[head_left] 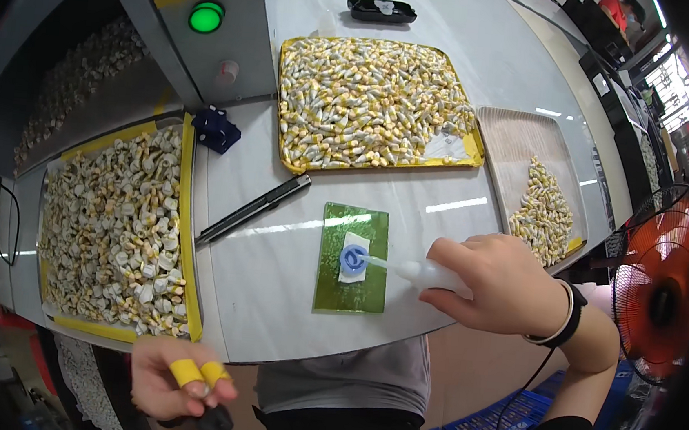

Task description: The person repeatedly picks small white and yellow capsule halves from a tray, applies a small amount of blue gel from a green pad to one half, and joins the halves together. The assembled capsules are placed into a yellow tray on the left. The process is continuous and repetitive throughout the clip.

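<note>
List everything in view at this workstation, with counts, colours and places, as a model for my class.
Trays: three, two yellow-edged, one pale, on the table
Small pieces: uncountable, white and yellow, in the trays
Plate: one, green, table front
Patch: one, white, on the plate
Ring: one, blue, on the patch
Stick-shaped tool: one, black, left of the plate
Case: one, black, table back
Buttons: two, red and green, on the machine
Fan: one, orange, far right
Crates: count unclear, blue, lower right
Squeeze bottle: one, whitish, right hand
Left hand: one, two fingers yellow-wrapped, lower left
Right hand: one, black wristband, right of the plate
</note>
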`<state>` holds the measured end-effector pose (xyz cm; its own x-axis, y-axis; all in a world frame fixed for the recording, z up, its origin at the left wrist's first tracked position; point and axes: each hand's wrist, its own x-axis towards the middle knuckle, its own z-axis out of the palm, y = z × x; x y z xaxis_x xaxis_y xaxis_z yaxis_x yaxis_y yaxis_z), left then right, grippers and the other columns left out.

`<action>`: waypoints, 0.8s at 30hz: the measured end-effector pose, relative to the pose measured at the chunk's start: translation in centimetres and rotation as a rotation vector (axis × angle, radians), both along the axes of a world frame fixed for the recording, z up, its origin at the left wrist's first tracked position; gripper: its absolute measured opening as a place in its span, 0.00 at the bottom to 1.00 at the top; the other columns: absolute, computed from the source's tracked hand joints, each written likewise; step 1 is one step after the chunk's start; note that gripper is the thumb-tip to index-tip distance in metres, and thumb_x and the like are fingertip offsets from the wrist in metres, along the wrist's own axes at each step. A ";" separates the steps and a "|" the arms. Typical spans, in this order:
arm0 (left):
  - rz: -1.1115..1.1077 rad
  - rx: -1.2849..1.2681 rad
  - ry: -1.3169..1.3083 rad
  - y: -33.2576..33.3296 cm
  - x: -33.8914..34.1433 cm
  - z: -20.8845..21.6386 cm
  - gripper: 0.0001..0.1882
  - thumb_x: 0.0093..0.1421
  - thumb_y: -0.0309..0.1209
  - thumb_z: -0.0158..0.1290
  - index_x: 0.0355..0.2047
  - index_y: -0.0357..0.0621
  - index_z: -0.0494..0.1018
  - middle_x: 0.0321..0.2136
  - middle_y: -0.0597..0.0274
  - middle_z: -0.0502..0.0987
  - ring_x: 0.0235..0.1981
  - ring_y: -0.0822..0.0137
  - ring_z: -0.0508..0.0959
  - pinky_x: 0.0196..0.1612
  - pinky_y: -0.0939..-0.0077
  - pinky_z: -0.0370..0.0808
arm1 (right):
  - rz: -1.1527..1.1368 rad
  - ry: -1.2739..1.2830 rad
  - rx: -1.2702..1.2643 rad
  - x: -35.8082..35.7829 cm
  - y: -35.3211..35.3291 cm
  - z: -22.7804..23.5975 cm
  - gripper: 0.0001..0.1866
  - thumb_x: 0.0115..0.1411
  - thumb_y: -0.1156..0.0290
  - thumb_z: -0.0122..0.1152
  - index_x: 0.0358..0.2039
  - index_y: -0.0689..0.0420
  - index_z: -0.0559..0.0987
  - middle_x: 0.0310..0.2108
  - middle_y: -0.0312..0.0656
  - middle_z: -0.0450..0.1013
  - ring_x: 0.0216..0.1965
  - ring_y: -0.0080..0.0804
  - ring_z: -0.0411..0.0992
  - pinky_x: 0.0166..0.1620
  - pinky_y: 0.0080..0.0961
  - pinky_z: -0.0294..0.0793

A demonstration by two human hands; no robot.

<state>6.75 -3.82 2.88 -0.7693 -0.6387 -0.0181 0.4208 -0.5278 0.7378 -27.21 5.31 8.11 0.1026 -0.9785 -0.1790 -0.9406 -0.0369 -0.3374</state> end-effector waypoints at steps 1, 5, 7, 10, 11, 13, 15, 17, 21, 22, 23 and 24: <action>0.058 0.054 0.075 0.5 -1.6 -0.1 0.09 0.45 0.19 0.63 0.26 0.35 0.72 0.32 0.35 0.75 0.25 0.66 0.75 0.29 0.77 0.74 | 0.027 0.033 -0.002 0.3 -0.1 -0.1 0.15 0.48 0.61 0.63 0.27 0.56 0.69 0.14 0.44 0.68 0.19 0.46 0.70 0.22 0.37 0.66; 0.081 0.046 0.099 1.8 -4.4 -1.2 0.08 0.45 0.22 0.63 0.23 0.35 0.74 0.29 0.37 0.76 0.23 0.68 0.73 0.27 0.78 0.72 | 0.047 0.144 -0.033 0.7 0.2 0.3 0.15 0.48 0.60 0.62 0.22 0.56 0.68 0.13 0.44 0.69 0.18 0.44 0.70 0.21 0.36 0.67; 0.073 0.148 0.061 2.8 -5.1 -1.2 0.14 0.47 0.30 0.64 0.29 0.35 0.72 0.29 0.39 0.76 0.23 0.68 0.74 0.27 0.79 0.73 | 0.037 0.165 -0.042 0.9 0.1 0.5 0.16 0.48 0.60 0.63 0.21 0.56 0.68 0.12 0.43 0.68 0.17 0.44 0.70 0.20 0.35 0.67; 0.002 0.268 0.010 3.6 -5.2 -1.6 0.20 0.48 0.36 0.64 0.34 0.36 0.69 0.31 0.39 0.76 0.25 0.67 0.76 0.29 0.80 0.74 | 0.044 0.173 -0.032 0.8 -0.1 0.7 0.15 0.47 0.60 0.63 0.20 0.56 0.68 0.12 0.43 0.68 0.16 0.43 0.70 0.20 0.35 0.66; -0.034 0.264 0.012 3.6 -5.2 -1.7 0.20 0.48 0.37 0.63 0.34 0.37 0.69 0.31 0.39 0.76 0.25 0.67 0.76 0.29 0.80 0.74 | 0.051 0.176 -0.032 0.8 -0.2 0.9 0.15 0.46 0.60 0.63 0.20 0.56 0.68 0.11 0.43 0.68 0.16 0.43 0.69 0.19 0.36 0.66; -0.075 0.274 0.045 3.6 -5.1 -1.8 0.20 0.48 0.37 0.63 0.34 0.37 0.69 0.31 0.40 0.76 0.26 0.66 0.77 0.29 0.80 0.74 | 0.062 0.193 -0.016 0.9 -0.4 1.3 0.15 0.46 0.60 0.63 0.19 0.56 0.68 0.11 0.43 0.68 0.16 0.43 0.69 0.19 0.36 0.66; -0.084 0.298 0.108 3.6 -5.0 -1.9 0.19 0.48 0.36 0.64 0.33 0.37 0.70 0.29 0.42 0.77 0.26 0.64 0.77 0.29 0.79 0.74 | 0.071 0.223 0.011 1.1 -0.6 1.6 0.15 0.46 0.61 0.63 0.19 0.56 0.68 0.11 0.43 0.67 0.16 0.43 0.69 0.19 0.36 0.66; -0.035 0.270 0.168 3.6 -5.2 -2.6 0.18 0.48 0.36 0.64 0.31 0.36 0.71 0.26 0.43 0.77 0.26 0.62 0.77 0.28 0.78 0.73 | 0.066 0.213 -0.037 1.1 -0.5 1.3 0.15 0.44 0.61 0.64 0.19 0.55 0.69 0.10 0.40 0.64 0.15 0.41 0.67 0.19 0.35 0.63; 0.027 0.269 0.196 3.6 -5.3 -2.6 0.17 0.47 0.34 0.65 0.28 0.34 0.72 0.23 0.43 0.76 0.26 0.59 0.77 0.27 0.76 0.72 | 0.079 0.231 0.014 1.3 -0.8 2.0 0.14 0.45 0.63 0.63 0.20 0.57 0.68 0.11 0.42 0.68 0.17 0.42 0.70 0.20 0.35 0.66; 0.012 0.269 0.194 3.5 -5.3 -2.7 0.17 0.47 0.34 0.65 0.29 0.34 0.72 0.23 0.42 0.76 0.26 0.59 0.77 0.27 0.76 0.72 | 0.081 0.232 0.008 1.4 -0.9 2.0 0.14 0.45 0.63 0.63 0.20 0.57 0.68 0.12 0.42 0.68 0.17 0.42 0.70 0.20 0.35 0.66; -0.004 0.270 0.192 3.5 -5.2 -2.7 0.18 0.46 0.34 0.65 0.29 0.34 0.71 0.24 0.42 0.76 0.26 0.59 0.77 0.27 0.76 0.73 | 0.082 0.234 0.002 1.4 -0.9 2.0 0.14 0.45 0.63 0.63 0.20 0.57 0.68 0.12 0.42 0.68 0.18 0.42 0.70 0.20 0.35 0.66; -0.020 0.271 0.191 3.5 -5.1 -2.8 0.18 0.46 0.35 0.65 0.30 0.34 0.71 0.24 0.42 0.76 0.26 0.59 0.77 0.28 0.76 0.73 | 0.084 0.235 -0.005 1.4 -0.9 2.0 0.14 0.45 0.63 0.63 0.20 0.57 0.68 0.12 0.41 0.68 0.18 0.42 0.71 0.20 0.35 0.66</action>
